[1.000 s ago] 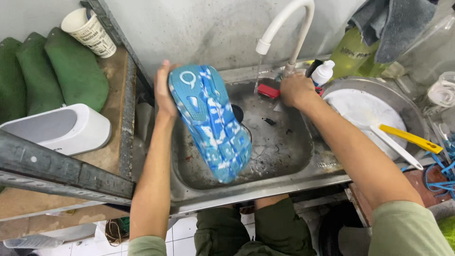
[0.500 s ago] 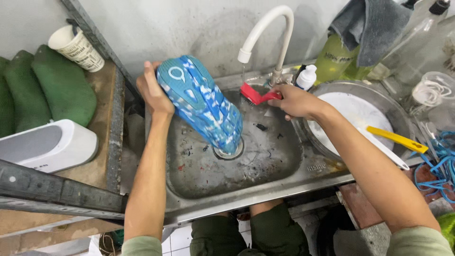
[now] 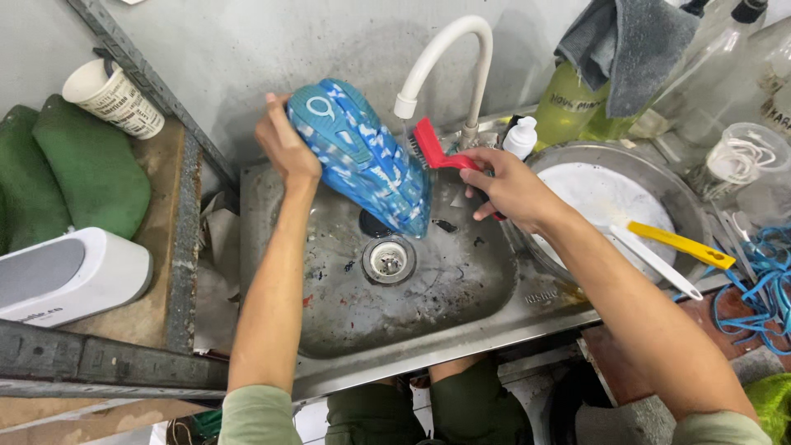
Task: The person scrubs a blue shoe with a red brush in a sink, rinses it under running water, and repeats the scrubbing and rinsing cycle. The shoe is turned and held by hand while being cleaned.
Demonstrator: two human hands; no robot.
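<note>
Cup: a paper cup stood at far left on the wooden shelf, beside green cushions.
Box: a white rounded box lay on the shelf below the cushions.
Left hand: the left hand was closed round the heel end of the shoe, fingers curled over its far edge and thumb on the near side. The forearm rose straight from the bottom edge, wrist bent toward the wall.
Shoe: blue patterned, held sole up and tilted, toe pointing down toward the drain, above the sink and just under the tap's spout.
Tap: the white curved tap arched over the shoe's toe end.
Brush: a red brush touched the shoe's right side near the toe.
Right hand: the right hand was wrapped tight on the brush handle, fingers folded under and thumb on top. The arm came in slantwise from the lower right, elbow out.
Basin: a round metal basin sat just right of the sink, holding a white plate and a yellow-handled tool.
Cloth: a grey cloth hung over a green bottle behind the basin.
</note>
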